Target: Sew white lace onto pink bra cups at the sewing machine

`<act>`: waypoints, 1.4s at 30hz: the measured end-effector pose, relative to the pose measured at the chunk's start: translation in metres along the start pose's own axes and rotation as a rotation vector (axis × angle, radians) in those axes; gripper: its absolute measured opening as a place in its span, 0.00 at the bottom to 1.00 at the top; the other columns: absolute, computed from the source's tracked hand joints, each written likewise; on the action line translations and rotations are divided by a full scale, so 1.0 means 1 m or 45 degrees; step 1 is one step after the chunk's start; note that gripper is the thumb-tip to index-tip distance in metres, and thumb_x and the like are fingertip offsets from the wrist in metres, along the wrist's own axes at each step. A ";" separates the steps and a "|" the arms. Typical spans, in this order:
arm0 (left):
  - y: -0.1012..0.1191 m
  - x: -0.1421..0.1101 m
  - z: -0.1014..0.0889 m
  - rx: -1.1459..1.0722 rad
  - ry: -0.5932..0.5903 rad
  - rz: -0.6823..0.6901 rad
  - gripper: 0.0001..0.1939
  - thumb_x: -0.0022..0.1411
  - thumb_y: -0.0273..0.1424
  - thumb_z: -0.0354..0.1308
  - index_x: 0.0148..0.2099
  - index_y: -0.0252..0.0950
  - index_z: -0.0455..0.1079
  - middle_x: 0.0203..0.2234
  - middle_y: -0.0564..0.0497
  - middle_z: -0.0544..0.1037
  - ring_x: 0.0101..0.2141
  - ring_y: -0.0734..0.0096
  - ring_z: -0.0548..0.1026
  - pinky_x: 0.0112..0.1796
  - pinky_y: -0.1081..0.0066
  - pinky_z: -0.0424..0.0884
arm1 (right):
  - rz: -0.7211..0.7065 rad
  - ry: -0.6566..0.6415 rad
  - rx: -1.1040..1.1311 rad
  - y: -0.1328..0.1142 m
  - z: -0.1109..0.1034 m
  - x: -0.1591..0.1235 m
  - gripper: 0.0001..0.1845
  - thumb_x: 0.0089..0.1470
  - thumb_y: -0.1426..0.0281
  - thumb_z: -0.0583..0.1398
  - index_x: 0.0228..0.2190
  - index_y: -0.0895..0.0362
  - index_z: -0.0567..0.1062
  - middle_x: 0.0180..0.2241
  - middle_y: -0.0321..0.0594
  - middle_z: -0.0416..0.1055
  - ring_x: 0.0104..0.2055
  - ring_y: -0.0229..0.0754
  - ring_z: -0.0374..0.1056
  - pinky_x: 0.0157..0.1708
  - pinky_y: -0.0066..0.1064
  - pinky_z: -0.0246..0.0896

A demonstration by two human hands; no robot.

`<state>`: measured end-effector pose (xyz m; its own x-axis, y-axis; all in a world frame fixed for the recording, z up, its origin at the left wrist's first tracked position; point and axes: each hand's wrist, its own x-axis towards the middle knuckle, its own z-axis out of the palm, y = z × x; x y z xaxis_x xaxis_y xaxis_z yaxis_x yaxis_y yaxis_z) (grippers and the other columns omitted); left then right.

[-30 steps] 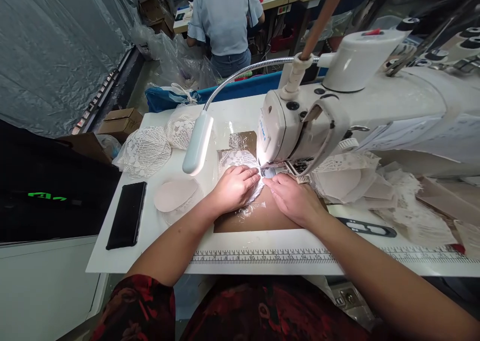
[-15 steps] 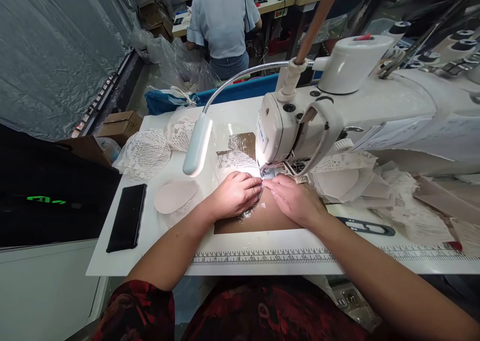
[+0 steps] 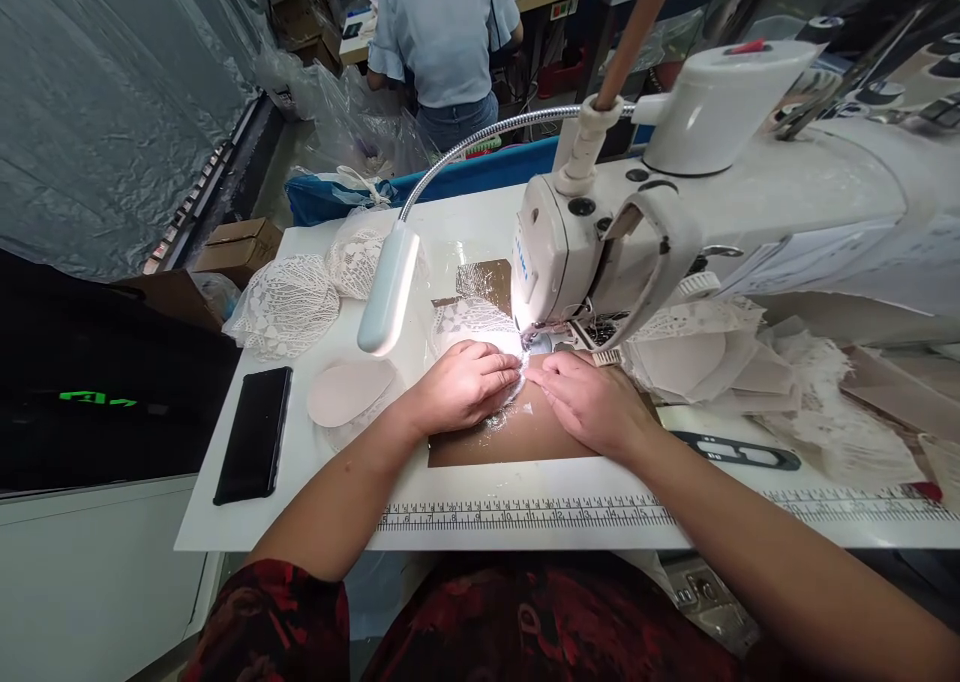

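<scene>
A white lace piece [image 3: 474, 315], shaped like a bra cup, lies under the needle of the white sewing machine [image 3: 546, 247]. My left hand [image 3: 469, 387] rests over its near part, fingers together and slightly curved, holding the fabric against the machine bed. To the right of the needle, my right hand [image 3: 589, 397] has its fingers bent, thumb and forefinger pinched at the lace edge. The two sets of fingertips almost meet just in front of the presser foot. A brown plate [image 3: 517, 442] lies beneath both hands. My palms hide much of the lace.
Lace cups [image 3: 289, 302] and a beige oval pad [image 3: 351, 392] lie left, near a black phone [image 3: 253, 434]. A lamp [image 3: 388, 287] hangs over the table. Right are stacked lace pieces [image 3: 690, 347] and a dark flat tool [image 3: 735, 450]. A co-worker [image 3: 442, 42] sits beyond.
My right hand's fingers have curled more and drawn slightly back from the needle. More of the lace edge shows between my hands. The view has shifted slightly.
</scene>
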<state>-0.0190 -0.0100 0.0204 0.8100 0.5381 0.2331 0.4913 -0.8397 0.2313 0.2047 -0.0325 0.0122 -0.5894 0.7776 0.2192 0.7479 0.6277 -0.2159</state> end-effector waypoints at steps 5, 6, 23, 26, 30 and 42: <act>-0.001 0.000 0.001 -0.009 0.005 0.000 0.17 0.69 0.34 0.46 0.51 0.34 0.71 0.49 0.43 0.75 0.46 0.62 0.70 0.47 0.60 0.67 | -0.142 0.047 0.089 0.004 0.003 -0.004 0.19 0.57 0.76 0.51 0.44 0.55 0.77 0.33 0.41 0.71 0.32 0.39 0.62 0.31 0.30 0.52; -0.001 0.000 0.001 -0.010 0.004 0.002 0.17 0.69 0.34 0.47 0.52 0.34 0.71 0.50 0.43 0.75 0.46 0.62 0.70 0.47 0.60 0.67 | -0.131 0.069 0.093 0.005 0.004 -0.005 0.19 0.57 0.77 0.51 0.44 0.56 0.77 0.32 0.41 0.71 0.32 0.39 0.62 0.30 0.30 0.52; -0.001 0.000 0.004 0.051 -0.001 0.028 0.18 0.69 0.32 0.45 0.55 0.33 0.68 0.53 0.43 0.72 0.47 0.61 0.69 0.46 0.59 0.67 | -0.056 -0.077 -0.101 -0.003 -0.002 -0.002 0.18 0.58 0.75 0.50 0.41 0.55 0.77 0.30 0.41 0.69 0.31 0.41 0.57 0.29 0.33 0.43; 0.000 0.001 0.004 0.062 -0.024 0.029 0.18 0.69 0.33 0.45 0.55 0.34 0.69 0.53 0.42 0.72 0.48 0.61 0.69 0.46 0.59 0.67 | -0.039 -0.068 -0.110 -0.004 -0.002 -0.005 0.18 0.58 0.74 0.50 0.41 0.55 0.77 0.30 0.41 0.69 0.31 0.41 0.56 0.30 0.33 0.43; 0.003 0.001 0.003 0.079 -0.044 0.015 0.18 0.70 0.34 0.45 0.55 0.33 0.69 0.53 0.43 0.72 0.48 0.61 0.69 0.47 0.59 0.66 | -0.033 -0.046 -0.118 -0.005 0.000 -0.008 0.18 0.59 0.74 0.50 0.43 0.55 0.77 0.30 0.41 0.70 0.32 0.42 0.56 0.32 0.33 0.43; 0.008 0.005 0.003 0.128 0.028 -0.075 0.17 0.69 0.34 0.46 0.51 0.34 0.72 0.51 0.43 0.74 0.45 0.60 0.69 0.45 0.59 0.65 | 0.135 -0.092 -0.194 -0.007 0.001 0.002 0.20 0.57 0.76 0.51 0.46 0.54 0.76 0.33 0.43 0.72 0.32 0.43 0.61 0.29 0.34 0.45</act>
<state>-0.0100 -0.0142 0.0204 0.7722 0.5870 0.2431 0.5682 -0.8092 0.1492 0.1987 -0.0354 0.0134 -0.5211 0.8431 0.1332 0.8412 0.5337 -0.0868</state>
